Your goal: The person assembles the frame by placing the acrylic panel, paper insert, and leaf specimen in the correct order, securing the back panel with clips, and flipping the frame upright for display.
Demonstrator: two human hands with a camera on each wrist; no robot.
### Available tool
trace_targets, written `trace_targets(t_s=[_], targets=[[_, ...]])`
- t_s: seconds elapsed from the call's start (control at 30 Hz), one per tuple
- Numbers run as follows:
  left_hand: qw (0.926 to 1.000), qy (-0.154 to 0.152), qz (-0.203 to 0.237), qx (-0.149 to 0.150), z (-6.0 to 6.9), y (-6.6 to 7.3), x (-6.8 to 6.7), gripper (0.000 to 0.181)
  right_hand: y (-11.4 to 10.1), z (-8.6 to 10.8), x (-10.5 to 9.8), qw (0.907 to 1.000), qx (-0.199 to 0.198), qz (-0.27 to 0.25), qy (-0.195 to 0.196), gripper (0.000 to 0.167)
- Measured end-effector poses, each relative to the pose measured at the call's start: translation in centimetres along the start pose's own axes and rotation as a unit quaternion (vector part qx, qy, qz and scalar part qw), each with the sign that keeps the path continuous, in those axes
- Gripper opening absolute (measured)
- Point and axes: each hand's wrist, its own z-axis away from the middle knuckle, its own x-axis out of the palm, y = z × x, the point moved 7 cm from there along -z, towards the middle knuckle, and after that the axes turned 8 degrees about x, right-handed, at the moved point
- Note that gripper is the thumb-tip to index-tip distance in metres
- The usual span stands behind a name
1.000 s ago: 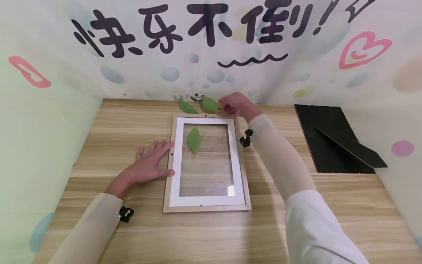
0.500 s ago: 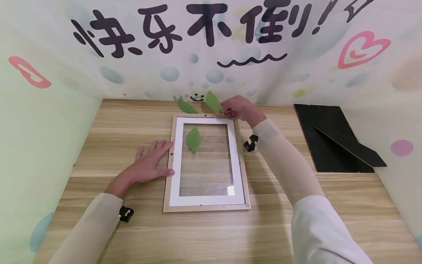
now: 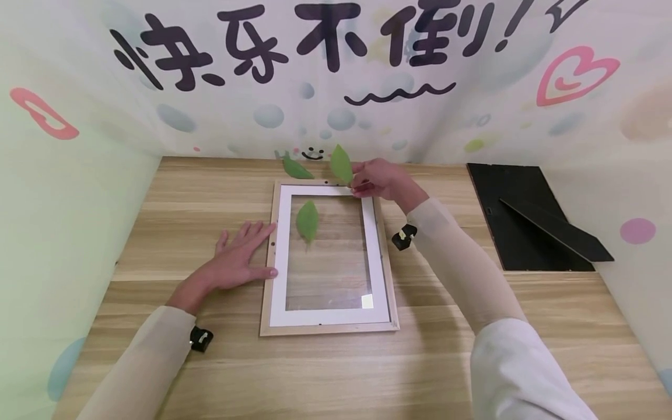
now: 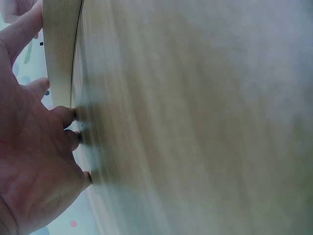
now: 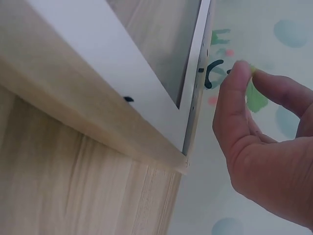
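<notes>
A wooden frame [image 3: 266,291] with a white mat lies on the table; a green leaf [image 3: 307,220] rests within its window at the upper left. My left hand [image 3: 231,262] is spread, thumb and index finger touching the frame's left edge; in the left wrist view the hand [image 4: 39,147] has its other fingertips on the wood. Over the frame's top right corner, my right hand [image 3: 385,181] pinches a leaf [image 3: 341,164] by its stem end, blade pointing up. The right wrist view shows the hand [image 5: 269,142] with thumb and index finger together on the leaf [image 5: 255,99], partly hidden.
Another green leaf [image 3: 297,168] lies behind the frame near the back wall. A black backing board [image 3: 504,221] with its stand [image 3: 556,228] raised lies at the right. A printed cloth [image 3: 220,128] covers the back wall.
My right hand has come slightly down and nearer the frame's top edge, and the leaf in it has turned from sideways to upright. My left hand has stayed in place.
</notes>
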Motion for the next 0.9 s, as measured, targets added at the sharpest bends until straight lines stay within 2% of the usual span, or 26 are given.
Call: trace_targets(t_s=[0.23,0.5,0.9], targets=[[1.0,0.001,-0.005,0.002,-0.1,-0.1,-0.1,0.097,0.8,0.5,0.5,0.9998,-0.01,-0.011,-0.015,0.039],[1.0,0.002,-0.002,0.004,-0.1,0.0,0.0,0.096,2.0,1.1,0.8,0.9997,-0.006,-0.018,-0.013,0.031],[1.0,0.004,-0.002,0.004,0.1,0.2,-0.1,0.096,4.0,2.2,2.2,0.9993,0.004,-0.013,-0.035,0.034]])
